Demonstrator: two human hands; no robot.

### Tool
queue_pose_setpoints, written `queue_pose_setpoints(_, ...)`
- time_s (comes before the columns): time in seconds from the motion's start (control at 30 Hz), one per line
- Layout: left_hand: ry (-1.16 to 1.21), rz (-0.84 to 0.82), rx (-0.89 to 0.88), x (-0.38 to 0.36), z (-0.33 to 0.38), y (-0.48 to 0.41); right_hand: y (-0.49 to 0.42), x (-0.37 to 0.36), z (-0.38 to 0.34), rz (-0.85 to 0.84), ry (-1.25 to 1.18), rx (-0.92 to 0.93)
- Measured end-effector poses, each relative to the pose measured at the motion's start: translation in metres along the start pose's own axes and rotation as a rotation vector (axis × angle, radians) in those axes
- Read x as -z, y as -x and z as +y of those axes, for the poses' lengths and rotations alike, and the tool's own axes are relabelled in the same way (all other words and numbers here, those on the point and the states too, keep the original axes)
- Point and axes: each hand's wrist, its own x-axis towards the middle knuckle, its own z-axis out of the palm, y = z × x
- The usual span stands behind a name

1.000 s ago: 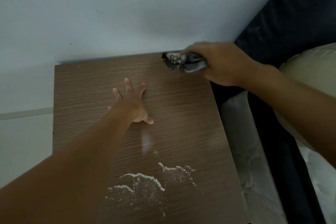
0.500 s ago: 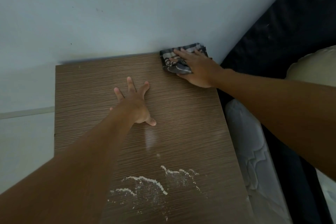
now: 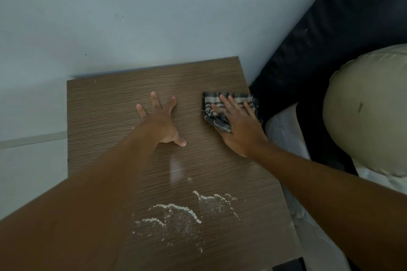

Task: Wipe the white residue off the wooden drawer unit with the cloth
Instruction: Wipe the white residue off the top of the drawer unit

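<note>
The grey-and-cream striped folded cloth (image 3: 222, 105) is soft, light and floppy, so it probably bunches or skids unless pressed flat. Best control is likely a flat palm on top, fingers spread, rather than a pinch. It lies on the far right part of the brown wood-grain drawer unit top (image 3: 105, 116), close to the right edge, crumpled at its near corner.

The right hand (image 3: 239, 130) lies flat on the cloth, fingers extended, pinning it to the wood, not curled round it. The left hand (image 3: 161, 122) is spread open, palm down on bare wood just left of the cloth, holding nothing; probably bracing.

The white powdery residue (image 3: 176, 211) sits in thin curved lines and scattered specks near the front edge, well apart from the cloth. Loose crumbs look easy to scatter, so a slow pull towards the front seems safer. None of it looks wiped yet.

Top looks smooth, slightly glossy, so cloth should glide. Pale grey wall (image 3: 132, 17) behind; dark headboard (image 3: 330, 50) and cream pillow (image 3: 370, 112) to the right.
</note>
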Motion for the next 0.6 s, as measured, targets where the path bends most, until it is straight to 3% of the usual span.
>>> queue_pose_setpoints(0.27, -0.059, 0.087, -0.121, -0.02, -0.023, 0.009, 0.083, -0.027, -0.031, -0.024, 0.041, -0.063)
queue_pose_setpoints(0.6, -0.127, 0.109, -0.228, -0.048, -0.053, 0.031, 0.144, -0.061, -0.098, -0.036, 0.049, -0.319)
